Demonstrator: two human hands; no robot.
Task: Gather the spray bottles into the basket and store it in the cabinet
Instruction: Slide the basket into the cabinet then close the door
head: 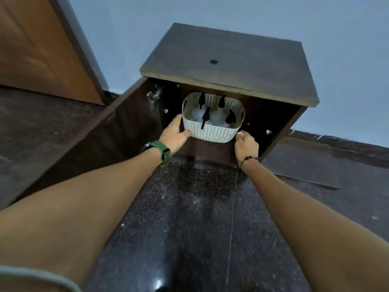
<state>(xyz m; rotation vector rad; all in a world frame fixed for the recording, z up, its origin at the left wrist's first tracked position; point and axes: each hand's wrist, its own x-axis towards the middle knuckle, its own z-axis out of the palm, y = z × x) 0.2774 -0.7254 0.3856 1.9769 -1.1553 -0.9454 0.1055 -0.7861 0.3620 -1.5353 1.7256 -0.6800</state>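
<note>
A white perforated basket (212, 131) sits inside the open dark wooden cabinet (227, 60). In it stand several white spray bottles with black nozzles (205, 118). My left hand (174, 133), with a green watch on the wrist, holds the basket's left side, thumb against its front wall. At the basket's lower right corner is my right hand (246, 144), fingers curled; whether it touches the basket is unclear.
The cabinet door (88, 135) swings open to the left, with a metal hinge (154, 96) near its top. A brown room door (42, 45) stands at the far left. Dark speckled floor tiles (189, 218) lie in front, and a grey wall rises behind.
</note>
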